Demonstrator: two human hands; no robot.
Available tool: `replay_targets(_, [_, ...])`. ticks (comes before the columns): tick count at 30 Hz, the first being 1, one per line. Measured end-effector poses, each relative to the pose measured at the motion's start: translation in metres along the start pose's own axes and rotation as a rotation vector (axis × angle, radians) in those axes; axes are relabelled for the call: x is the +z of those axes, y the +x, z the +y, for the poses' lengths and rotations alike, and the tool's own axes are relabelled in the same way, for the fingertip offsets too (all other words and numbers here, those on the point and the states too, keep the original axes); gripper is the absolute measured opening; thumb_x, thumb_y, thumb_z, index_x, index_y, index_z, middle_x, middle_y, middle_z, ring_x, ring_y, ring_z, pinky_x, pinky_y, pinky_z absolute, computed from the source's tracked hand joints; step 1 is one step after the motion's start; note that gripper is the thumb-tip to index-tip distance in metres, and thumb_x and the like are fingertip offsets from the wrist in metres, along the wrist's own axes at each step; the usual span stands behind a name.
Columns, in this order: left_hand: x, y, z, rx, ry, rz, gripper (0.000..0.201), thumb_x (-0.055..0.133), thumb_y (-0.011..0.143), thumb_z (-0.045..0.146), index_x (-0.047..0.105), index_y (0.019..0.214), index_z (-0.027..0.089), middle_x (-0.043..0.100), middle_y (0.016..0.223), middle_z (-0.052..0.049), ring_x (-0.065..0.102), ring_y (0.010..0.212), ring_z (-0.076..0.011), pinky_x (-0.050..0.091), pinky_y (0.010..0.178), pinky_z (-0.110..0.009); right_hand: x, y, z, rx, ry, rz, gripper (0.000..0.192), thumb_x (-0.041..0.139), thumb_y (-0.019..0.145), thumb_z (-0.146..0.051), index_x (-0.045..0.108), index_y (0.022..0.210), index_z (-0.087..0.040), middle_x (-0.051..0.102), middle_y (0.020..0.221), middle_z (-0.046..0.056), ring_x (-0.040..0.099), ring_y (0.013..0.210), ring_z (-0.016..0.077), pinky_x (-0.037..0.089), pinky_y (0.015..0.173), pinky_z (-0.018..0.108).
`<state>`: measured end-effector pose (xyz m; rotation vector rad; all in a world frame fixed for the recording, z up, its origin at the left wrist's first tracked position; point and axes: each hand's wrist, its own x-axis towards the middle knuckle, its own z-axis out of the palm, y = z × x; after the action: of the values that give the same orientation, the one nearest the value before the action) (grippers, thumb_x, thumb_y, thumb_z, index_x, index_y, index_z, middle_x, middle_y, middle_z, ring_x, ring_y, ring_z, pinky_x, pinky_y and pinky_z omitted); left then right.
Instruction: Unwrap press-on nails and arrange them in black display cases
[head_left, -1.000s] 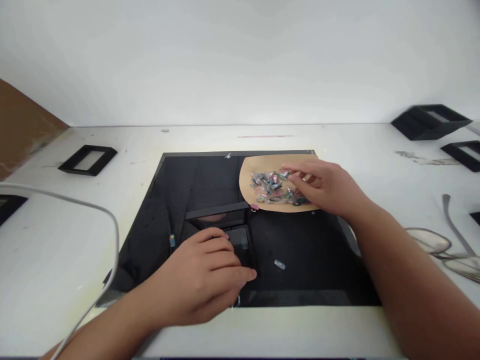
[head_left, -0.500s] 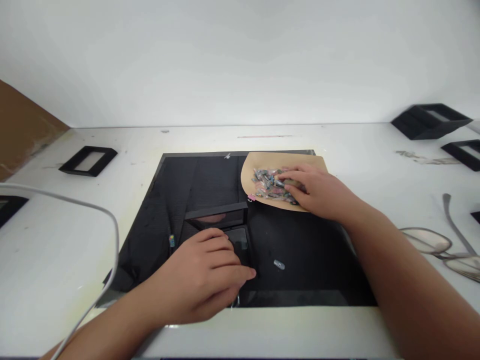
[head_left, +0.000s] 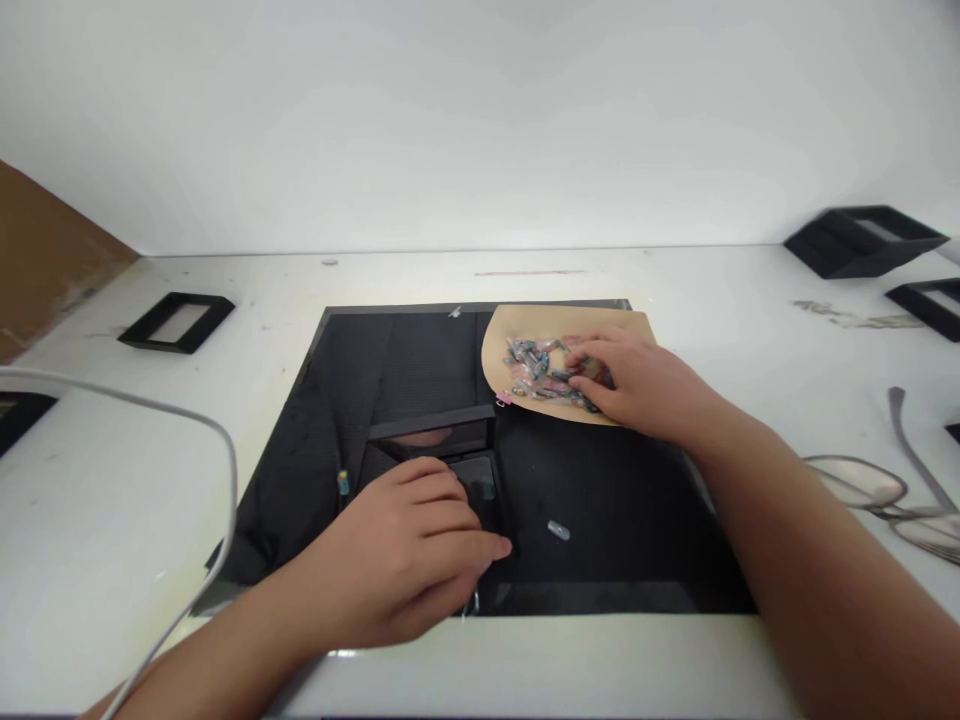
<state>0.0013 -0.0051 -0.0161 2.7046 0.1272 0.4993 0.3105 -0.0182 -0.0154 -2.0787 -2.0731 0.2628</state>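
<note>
A black mat covers the middle of the white table. My left hand grips the near side of a small open black box standing on the mat. At the mat's far right lies a tan paper sheet with a pile of several small coloured clips. My right hand rests on that pile with its fingertips curled down among the clips. Whether they pinch one is hidden. A single pale clip lies loose on the mat right of the box, and another lies to its left.
A white cable arcs over the table's left side. Black frames lie at the left and far right. Grey metal loops lie at the right edge, and brown cardboard stands far left.
My right hand slid left and down onto the clip pile, and its fingers curled into the clips. The tan paper shifted slightly. My left hand stayed on the box.
</note>
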Motion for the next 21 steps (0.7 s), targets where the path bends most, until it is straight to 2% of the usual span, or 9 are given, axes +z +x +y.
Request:
replay_targets(4, [0.000, -0.001, -0.001, -0.003, -0.009, -0.011, 0.025, 0.058, 0.095, 0.014, 0.067, 0.116, 0.022, 0.076, 0.093, 0.002, 0.063, 0.088, -0.0182, 0.045, 0.097, -0.038, 0.000, 0.001, -0.001, 0.010, 0.001, -0.015, 0.013, 0.056, 0.090, -0.025, 0.069, 0.093, -0.023, 0.065, 0.139, 0.006, 0.066, 0.115, 0.0300, 0.054, 0.094, 0.044])
replay_targets(11, [-0.001, 0.001, -0.001, -0.014, -0.008, 0.011, 0.024, 0.057, 0.095, 0.014, 0.068, 0.115, 0.022, 0.076, 0.090, 0.001, 0.064, 0.085, -0.0168, 0.047, 0.095, -0.037, -0.004, -0.003, 0.003, 0.018, -0.012, -0.038, 0.017, 0.055, 0.088, -0.026, 0.068, 0.098, -0.023, 0.066, 0.135, 0.008, 0.065, 0.115, 0.0302, 0.053, 0.092, 0.043])
replay_targets(16, [-0.001, 0.002, -0.002, -0.036, -0.015, -0.023, 0.024, 0.056, 0.095, 0.016, 0.070, 0.114, 0.022, 0.075, 0.088, 0.000, 0.064, 0.084, -0.0170, 0.049, 0.087, -0.036, -0.010, -0.006, 0.009, 0.026, -0.020, -0.084, 0.022, 0.058, 0.080, -0.023, 0.070, 0.098, -0.023, 0.072, 0.111, 0.008, 0.069, 0.091, 0.0265, 0.054, 0.077, 0.037])
replay_targets(21, [0.001, 0.000, -0.004, -0.060, -0.034, -0.046, 0.023, 0.057, 0.095, 0.016, 0.070, 0.114, 0.022, 0.074, 0.088, 0.000, 0.061, 0.083, -0.0177, 0.047, 0.083, -0.036, -0.009, -0.006, 0.006, 0.058, -0.040, -0.081, 0.017, 0.055, 0.080, -0.017, 0.069, 0.088, -0.023, 0.072, 0.097, 0.007, 0.067, 0.086, 0.0258, 0.051, 0.075, 0.037])
